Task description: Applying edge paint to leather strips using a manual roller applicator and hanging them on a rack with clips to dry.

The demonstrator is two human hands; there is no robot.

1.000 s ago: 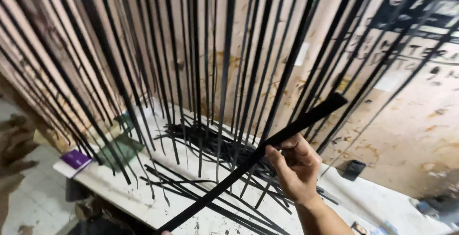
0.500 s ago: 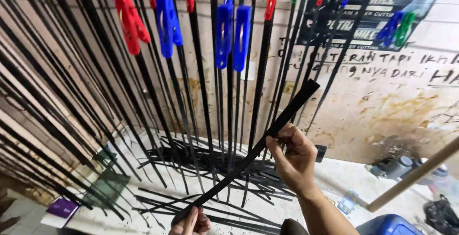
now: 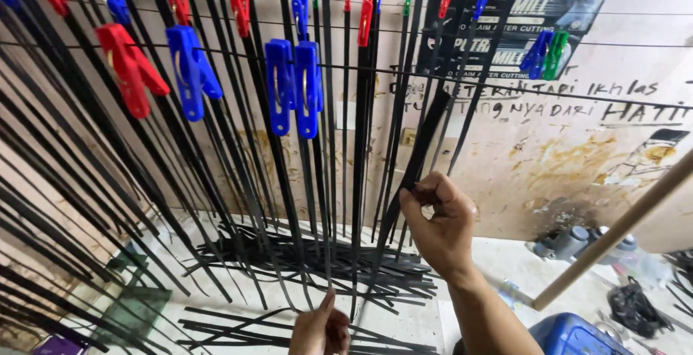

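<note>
My right hand (image 3: 437, 221) pinches a long black strip (image 3: 416, 156) near its upper part, holding it almost upright against the hanging rows. My left hand (image 3: 321, 327) grips the lower end of the same strip at the bottom of the view. Many black strips (image 3: 238, 145) hang from thin wires, held by red pegs (image 3: 130, 66) and blue pegs (image 3: 292, 84). More black strips (image 3: 303, 261) lie in a loose heap on the white floor below.
A dark poster (image 3: 520, 23) is fixed on the stained wall behind. A wooden pole (image 3: 613, 228) slants in from the right. A blue container (image 3: 570, 337), grey cans (image 3: 570, 241) and a black bag (image 3: 635, 308) sit at the lower right.
The strip has swung from a slant to nearly upright as my right hand rose. My view tilted upward, showing the pegs and wires. My left hand came in at the bottom.
</note>
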